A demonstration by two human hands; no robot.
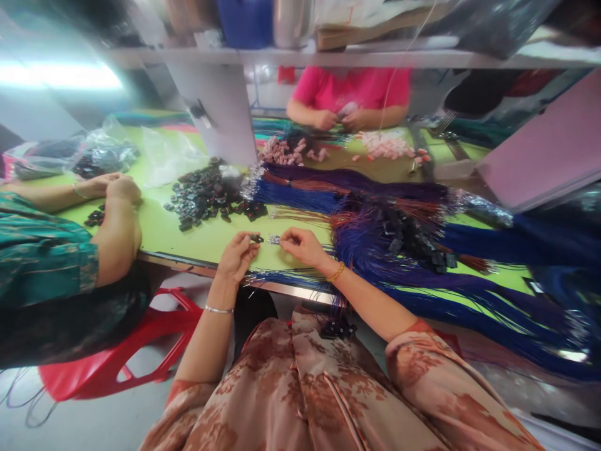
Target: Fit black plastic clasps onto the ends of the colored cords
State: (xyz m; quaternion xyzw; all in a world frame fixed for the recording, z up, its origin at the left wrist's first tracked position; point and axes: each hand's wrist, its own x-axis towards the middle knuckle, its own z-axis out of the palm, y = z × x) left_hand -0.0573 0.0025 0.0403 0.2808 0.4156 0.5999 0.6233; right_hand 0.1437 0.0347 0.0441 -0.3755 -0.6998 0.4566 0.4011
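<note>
Between the thumb and fingers of my left hand (238, 255) is a small black connector housing (256, 238). My right hand (303, 245) pinches wires with silvery metal terminals (273, 240) at their ends. The terminals point left toward the housing, with a small gap between the two. Blue wires (352, 250) spread over the table to the right of my right hand. A pile of black connector housings (201, 194) lies beyond my left hand.
The yellow-green table (192, 247) has its front edge just below my hands. A co-worker's hands (117, 186) are at the left, and a person in a pink shirt (350, 88) sits opposite. Pink connectors (284, 152) lie at the back. A red stool (117, 357) stands lower left.
</note>
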